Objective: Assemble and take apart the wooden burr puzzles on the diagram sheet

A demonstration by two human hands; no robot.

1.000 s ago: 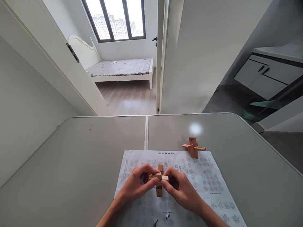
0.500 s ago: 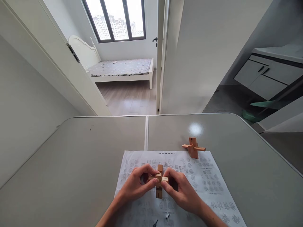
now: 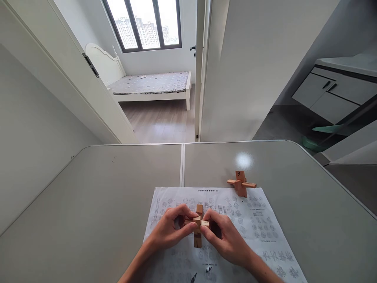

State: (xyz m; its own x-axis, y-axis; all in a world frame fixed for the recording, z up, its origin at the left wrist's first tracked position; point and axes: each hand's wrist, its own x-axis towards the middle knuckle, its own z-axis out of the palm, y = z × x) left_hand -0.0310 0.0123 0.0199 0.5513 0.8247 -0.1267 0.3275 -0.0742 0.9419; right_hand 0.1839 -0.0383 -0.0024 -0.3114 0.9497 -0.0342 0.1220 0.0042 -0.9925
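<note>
Pinching from opposite sides, fingers of left hand (image 3: pixel 171 228) and right hand (image 3: pixel 226 233) grip the wooden block assembly (image 3: pixel 197 220) over the printed sheet (image 3: pixel 253 247). Uneven squeeze could skew it or pop it apart. Wooden cross (image 3: pixel 240 184) sits near sheet's far-right corner.

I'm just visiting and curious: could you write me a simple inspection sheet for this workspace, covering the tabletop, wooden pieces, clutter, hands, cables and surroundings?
Surface: gray tabletop with a pale seam; a printed diagram sheet lies on it.
Things in hand: wooden burr puzzle, partly hidden.
Clutter: second wooden burr puzzle at the sheet's far edge; two small dark-and-white scraps, unidentifiable.
Hands: left hand and right hand, fingers closed on the first puzzle from opposite sides.
Cables: nothing seen.
Surroundings: bed and window ahead; cabinet at right.
</note>
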